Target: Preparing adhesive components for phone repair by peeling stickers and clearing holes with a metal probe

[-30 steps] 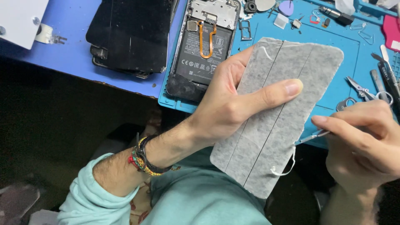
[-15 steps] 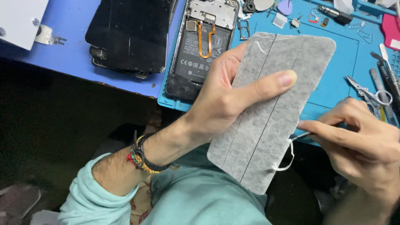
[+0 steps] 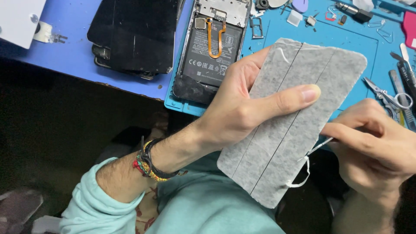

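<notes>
My left hand holds a grey speckled rectangular panel, thumb across its face and fingers behind it. Two thin dark lines run down the panel. My right hand pinches a thin metal tool whose tip touches the panel's right edge. A white strip curls off that edge near the bottom corner. An opened phone with a black battery and an orange flex cable lies on the teal work mat behind the panel.
A black phone screen lies on the blue table to the left. A white box is at the far left corner. Small scissors, tweezers and other tools lie on the mat at right. Small parts are scattered along the top.
The panel has shifted slightly in my left hand. My right hand has moved the tool a little along the panel's right edge, and the white strip hangs further down.
</notes>
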